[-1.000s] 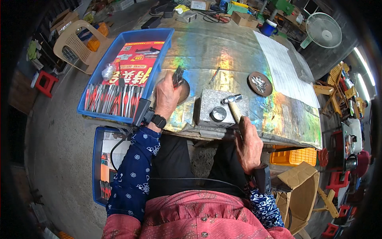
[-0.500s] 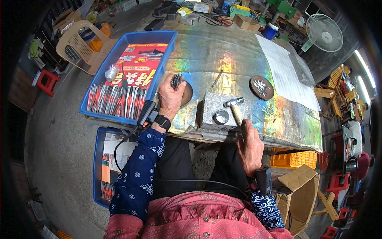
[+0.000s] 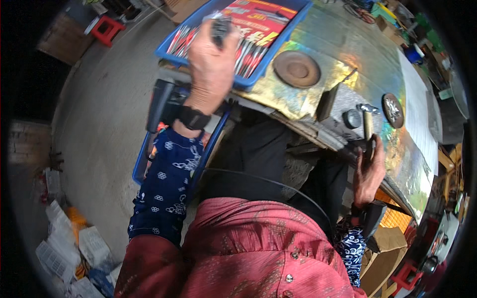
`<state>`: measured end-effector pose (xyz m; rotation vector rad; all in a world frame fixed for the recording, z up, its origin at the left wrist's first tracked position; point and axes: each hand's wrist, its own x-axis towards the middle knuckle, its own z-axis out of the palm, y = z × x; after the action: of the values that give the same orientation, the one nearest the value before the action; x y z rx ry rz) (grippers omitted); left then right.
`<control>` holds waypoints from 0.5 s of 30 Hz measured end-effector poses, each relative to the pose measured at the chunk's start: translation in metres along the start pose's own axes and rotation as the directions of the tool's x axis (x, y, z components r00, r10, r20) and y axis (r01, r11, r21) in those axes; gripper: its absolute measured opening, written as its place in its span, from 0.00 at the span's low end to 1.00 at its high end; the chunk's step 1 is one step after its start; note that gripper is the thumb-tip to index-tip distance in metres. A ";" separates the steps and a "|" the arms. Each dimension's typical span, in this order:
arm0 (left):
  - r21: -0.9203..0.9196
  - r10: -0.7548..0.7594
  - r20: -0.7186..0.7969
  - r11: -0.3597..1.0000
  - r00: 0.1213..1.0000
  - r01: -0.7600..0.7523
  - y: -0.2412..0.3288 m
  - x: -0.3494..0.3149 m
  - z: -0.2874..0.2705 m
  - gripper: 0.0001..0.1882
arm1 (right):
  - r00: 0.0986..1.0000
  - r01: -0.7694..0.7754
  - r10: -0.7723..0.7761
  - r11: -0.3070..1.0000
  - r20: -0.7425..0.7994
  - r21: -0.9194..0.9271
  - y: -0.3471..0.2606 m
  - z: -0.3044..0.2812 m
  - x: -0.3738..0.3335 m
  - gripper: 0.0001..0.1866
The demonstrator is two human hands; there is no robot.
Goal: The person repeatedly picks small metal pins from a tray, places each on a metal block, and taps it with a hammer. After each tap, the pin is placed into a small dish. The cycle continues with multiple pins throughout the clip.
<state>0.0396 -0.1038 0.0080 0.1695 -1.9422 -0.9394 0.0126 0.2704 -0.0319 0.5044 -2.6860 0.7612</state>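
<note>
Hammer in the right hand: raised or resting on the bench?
Resting. The hammer lies with its metal head on the grey block, handle running back into the right hand, which grips it at the bench edge.

Your left hand (image 3: 211,64) has moved from the round dish (image 3: 297,68) to the blue tray (image 3: 258,74) on the left, gripping a dark tool (image 3: 219,27).

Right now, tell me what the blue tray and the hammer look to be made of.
Blue tray: looks like moulded plastic, one even colour with a smooth, rounded rim. Hammer in the right hand: the head looks like metal, grey and shiny; the handle is pale, possibly wood, though that is unclear.
</note>
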 end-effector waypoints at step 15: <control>0.608 -0.742 -0.133 0.463 0.657 0.645 -0.159 -0.186 -0.226 0.14 | 0.997 -0.025 0.010 0.982 0.080 0.185 0.037 0.010 0.005 0.26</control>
<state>0.2819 -0.2494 -0.1671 1.4359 -2.2977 -0.7674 -0.0085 0.2934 -0.0542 0.5676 -2.7086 1.0246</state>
